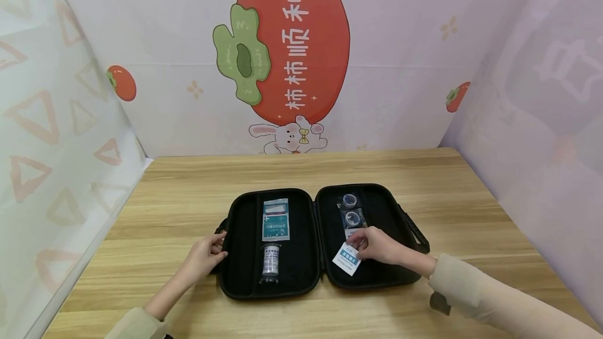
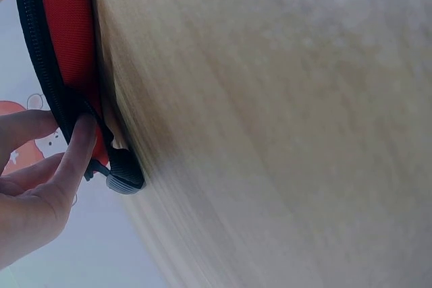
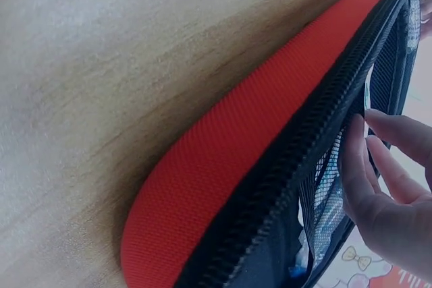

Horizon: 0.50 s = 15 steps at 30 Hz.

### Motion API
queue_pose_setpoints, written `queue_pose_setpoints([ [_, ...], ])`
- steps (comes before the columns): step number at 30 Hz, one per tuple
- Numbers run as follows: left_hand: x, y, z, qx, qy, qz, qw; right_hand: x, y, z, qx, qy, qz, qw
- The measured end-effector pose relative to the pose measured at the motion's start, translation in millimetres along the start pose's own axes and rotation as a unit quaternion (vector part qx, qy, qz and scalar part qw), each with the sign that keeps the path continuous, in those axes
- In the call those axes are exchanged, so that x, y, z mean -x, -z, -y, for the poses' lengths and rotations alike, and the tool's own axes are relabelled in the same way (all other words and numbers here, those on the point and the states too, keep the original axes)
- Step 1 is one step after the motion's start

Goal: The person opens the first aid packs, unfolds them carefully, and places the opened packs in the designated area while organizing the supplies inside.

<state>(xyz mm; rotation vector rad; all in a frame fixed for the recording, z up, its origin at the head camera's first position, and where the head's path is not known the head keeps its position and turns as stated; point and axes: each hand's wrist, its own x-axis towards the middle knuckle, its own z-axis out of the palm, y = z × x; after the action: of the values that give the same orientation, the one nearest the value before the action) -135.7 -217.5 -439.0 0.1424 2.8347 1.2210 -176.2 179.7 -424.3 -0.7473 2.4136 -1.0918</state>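
A zippered case [image 1: 297, 284] lies unfolded on the table, black inside and red outside. My left hand [image 1: 202, 258] grips its left rim, thumb and finger on either side of the zipper edge [image 2: 37, 45]. Over the right half, my right hand [image 1: 379, 246] pinches a small white packet [image 1: 347, 259] with blue print. Partly hidden behind those fingers is another white packet [image 1: 350, 232], below two clear-wrapped rolls [image 1: 352, 218]. In the left half are a teal-and-white packet [image 1: 276, 221] and a wrapped white roll [image 1: 270, 261].
The wooden table [image 1: 165, 192] extends around the case. A carrying handle [image 1: 415, 229] sticks out at the case's right side. Printed cloth walls [image 1: 377, 93] stand behind and on both sides. Mesh [image 3: 331, 173] shows inside the case in the right wrist view.
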Motion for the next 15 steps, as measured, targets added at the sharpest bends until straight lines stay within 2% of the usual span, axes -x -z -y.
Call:
queue_pose_setpoints([
  [15, -0.6, 0.1, 0.5, -0.002, -0.005, -0.001, 1.0, 2.3, 11.0, -1.1, -0.047, -0.002, -0.016, 0.9987],
])
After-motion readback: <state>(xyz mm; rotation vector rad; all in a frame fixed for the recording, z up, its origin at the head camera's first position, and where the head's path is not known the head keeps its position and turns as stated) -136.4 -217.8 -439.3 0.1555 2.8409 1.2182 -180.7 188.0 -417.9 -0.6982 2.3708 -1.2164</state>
